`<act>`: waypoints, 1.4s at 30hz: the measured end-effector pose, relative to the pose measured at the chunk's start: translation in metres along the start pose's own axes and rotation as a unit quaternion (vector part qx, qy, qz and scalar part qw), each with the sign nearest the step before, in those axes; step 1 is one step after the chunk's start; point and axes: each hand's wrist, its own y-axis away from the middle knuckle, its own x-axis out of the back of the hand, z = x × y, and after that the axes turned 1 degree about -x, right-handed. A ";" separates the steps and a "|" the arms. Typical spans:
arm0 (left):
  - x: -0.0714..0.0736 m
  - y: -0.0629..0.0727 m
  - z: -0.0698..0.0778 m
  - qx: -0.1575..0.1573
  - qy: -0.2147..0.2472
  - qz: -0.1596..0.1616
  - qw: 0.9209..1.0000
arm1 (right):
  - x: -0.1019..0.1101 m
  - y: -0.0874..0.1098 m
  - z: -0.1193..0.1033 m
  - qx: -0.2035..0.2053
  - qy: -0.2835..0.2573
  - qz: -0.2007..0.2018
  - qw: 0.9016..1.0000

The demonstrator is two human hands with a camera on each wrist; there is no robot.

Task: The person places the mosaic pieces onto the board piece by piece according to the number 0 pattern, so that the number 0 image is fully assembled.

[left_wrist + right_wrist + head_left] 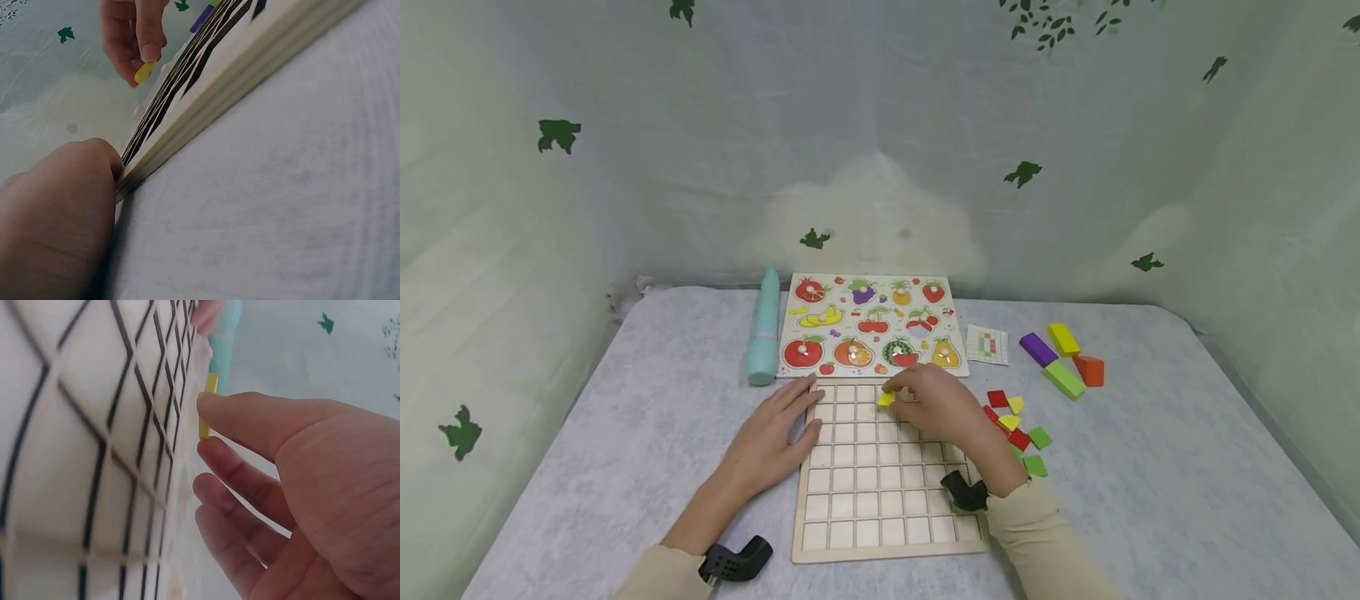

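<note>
A wooden grid board (pixel 842 505) with square cells lies flat in the middle of the table. My right hand (pixel 942 403) pinches a small yellow tile (pixel 886 399) between thumb and index finger over the board's top row. In the right wrist view the yellow tile (pixel 208 406) stands on edge in the fingertips, the other fingers loosely bent below it. My left hand (pixel 771 435) rests along the board's left edge, fingers extended. In the left wrist view my left hand (pixel 59 219) touches the board's side (pixel 206 119), most of its fingers out of sight.
Behind the board lies a fruit puzzle (pixel 874 327), with a teal cylinder (pixel 764 329) at its left. A small pattern card (pixel 987 345), colored blocks (pixel 1064 380) and several loose red, yellow and green tiles (pixel 1039 438) lie to the right.
</note>
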 end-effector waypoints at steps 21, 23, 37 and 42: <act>0.002 0.000 0.001 0.004 -0.014 -0.010 1.000 | -0.022 -0.004 -0.014 0.033 0.029 -0.023 0.999; 0.002 0.000 0.001 0.007 -0.013 -0.011 1.000 | -0.020 -0.003 -0.013 0.033 0.029 -0.026 0.999; 0.000 -0.001 0.002 0.009 -0.004 -0.015 1.000 | 0.011 0.033 0.011 0.008 0.024 0.005 1.000; 0.000 -0.001 0.002 0.008 -0.005 -0.015 1.000 | 0.021 0.042 0.023 0.007 0.021 0.019 1.000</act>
